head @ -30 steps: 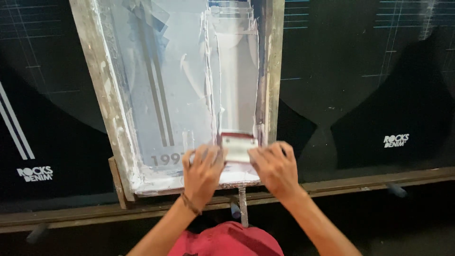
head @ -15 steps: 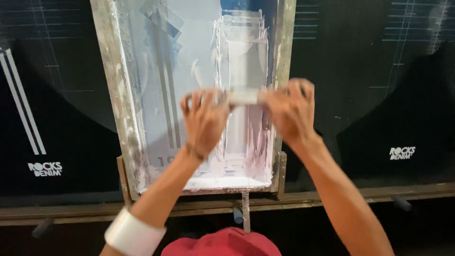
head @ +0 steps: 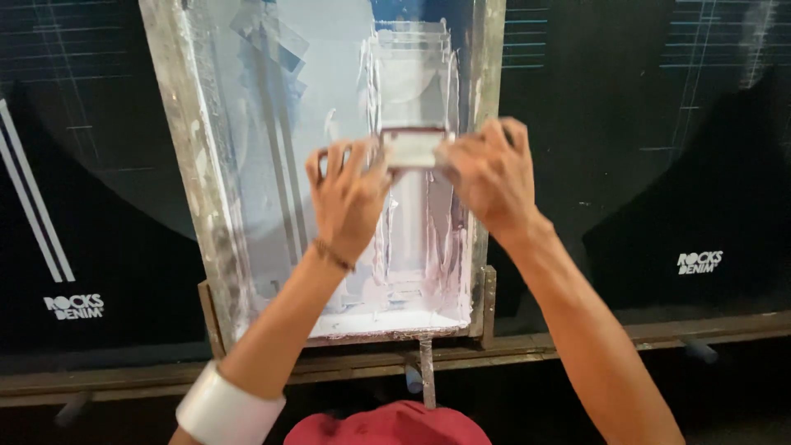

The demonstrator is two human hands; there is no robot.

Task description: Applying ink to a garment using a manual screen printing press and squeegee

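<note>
Inside ink-smeared screen frame point(head: 198, 189): squeegee point(head: 414, 147) under both hands' grip

- Black fabric panel point(head: 91, 189) at 9 o'clock, flat on the bench, dark with faint pale grid lines up top.
- Two white diagonal stripes point(head: 33, 214) printed on it, near the left edge.
- Small white logo print point(head: 74, 306) at 8 o'clock, low on that panel.
- Second black fabric panel point(head: 651, 148) at 3 o'clock, same faint grid lines.
- Matching white logo print point(head: 699, 262) at 4 o'clock.
- Wooden rail point(head: 577, 342) along the near edge, 5 to 7 o'clock, worn and paint-flecked.
- Red cap point(head: 387, 424) at 6 o'clock, bottom edge, partly cut off.
</note>
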